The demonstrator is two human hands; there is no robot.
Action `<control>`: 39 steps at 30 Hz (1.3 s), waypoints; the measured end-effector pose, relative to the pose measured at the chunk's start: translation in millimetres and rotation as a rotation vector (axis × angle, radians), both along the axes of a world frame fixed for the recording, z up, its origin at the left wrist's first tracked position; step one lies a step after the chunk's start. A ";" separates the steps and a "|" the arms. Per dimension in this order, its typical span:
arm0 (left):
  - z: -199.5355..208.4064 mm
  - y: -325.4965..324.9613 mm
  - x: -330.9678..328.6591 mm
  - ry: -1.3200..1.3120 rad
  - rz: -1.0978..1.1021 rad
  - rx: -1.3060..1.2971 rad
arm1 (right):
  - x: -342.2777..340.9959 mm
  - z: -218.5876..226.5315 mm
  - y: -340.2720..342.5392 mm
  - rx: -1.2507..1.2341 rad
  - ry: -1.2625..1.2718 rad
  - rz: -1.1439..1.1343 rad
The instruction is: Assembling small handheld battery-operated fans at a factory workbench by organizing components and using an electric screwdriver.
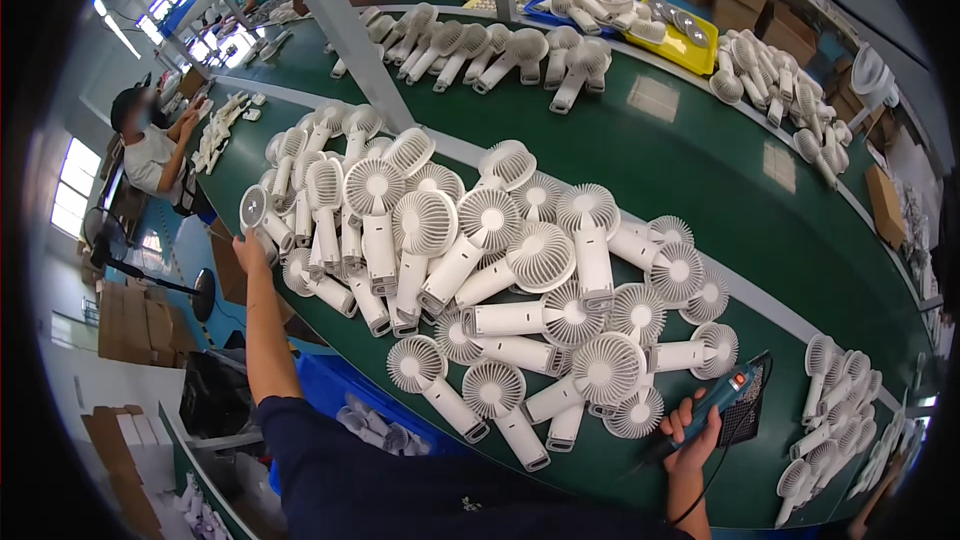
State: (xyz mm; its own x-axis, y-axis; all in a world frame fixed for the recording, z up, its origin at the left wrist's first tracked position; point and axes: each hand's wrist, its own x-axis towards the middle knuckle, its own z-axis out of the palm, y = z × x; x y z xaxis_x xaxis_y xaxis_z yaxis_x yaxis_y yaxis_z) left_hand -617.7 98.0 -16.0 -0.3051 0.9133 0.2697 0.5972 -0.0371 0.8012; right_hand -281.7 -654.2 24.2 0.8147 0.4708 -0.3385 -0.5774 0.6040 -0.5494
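At the table's left edge, my left arm is stretched out and my left hand is closed at the handle of a white handheld fan; the fingers are partly hidden. My right hand grips a teal electric screwdriver with a red switch and a black cord, its tip pointing down to the left. Between my hands lies a large heap of white handheld fans, with round slatted heads and straight handles, piled at many angles on the green table.
A black mesh tray lies beside the screwdriver. More fans stand in a group at the right and across the far side. A grey post rises behind the heap. A blue bin sits below the near edge. A co-worker sits at left.
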 end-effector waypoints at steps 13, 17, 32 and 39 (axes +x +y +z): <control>29.0 -41.7 46.8 -0.088 -0.326 -0.048 | -9.2 0.1 -5.1 0.019 0.023 -0.034; 8.3 -17.5 25.3 -0.248 -0.185 0.115 | -7.4 -3.5 -3.0 0.064 0.045 -0.009; 64.0 -63.2 93.3 0.340 0.268 -0.278 | -2.0 -4.5 -11.1 0.133 0.038 -0.016; 42.1 -96.3 46.1 0.001 -0.086 -0.150 | -2.0 -4.2 -16.3 0.137 0.069 0.044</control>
State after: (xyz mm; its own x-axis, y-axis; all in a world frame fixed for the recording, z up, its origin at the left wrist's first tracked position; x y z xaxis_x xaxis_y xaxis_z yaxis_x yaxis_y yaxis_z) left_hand -571.6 1.7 26.1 -0.2236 0.9661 0.1289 0.5979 0.0316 0.8009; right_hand -283.7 -670.6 20.0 0.7692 0.5511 -0.3235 -0.6385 0.6437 -0.4218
